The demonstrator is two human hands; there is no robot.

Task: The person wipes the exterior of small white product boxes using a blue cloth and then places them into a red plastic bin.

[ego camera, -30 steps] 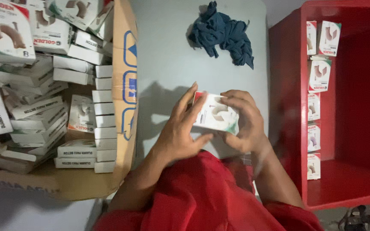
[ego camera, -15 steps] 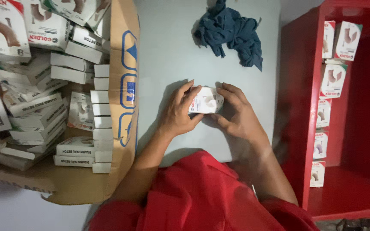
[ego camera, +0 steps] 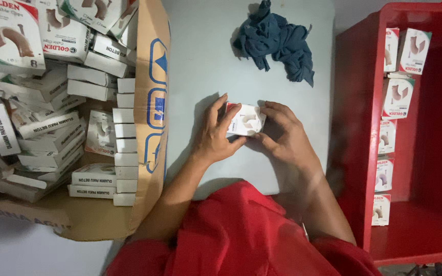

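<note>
Both hands grip one small white carton (ego camera: 245, 120) with a brownish curved clip pictured on it, low over a pale grey table (ego camera: 200, 66). My left hand (ego camera: 216, 134) clasps its left side, thumb under and fingers on top. Fingertips of my right hand (ego camera: 284, 134) pinch its right end. A red garment (ego camera: 241, 237) covers my lap below the forearms.
An open cardboard box (ego camera: 152, 128) at the left is packed with several similar white cartons. A crumpled dark blue cloth (ego camera: 277, 41) lies at the table's far side. To the right, a red shelf unit (ego camera: 356, 148) holds a column of the same cartons standing upright.
The carton and both hands have moved away from my body toward the table's middle, and the carton has been turned in my fingers.
</note>
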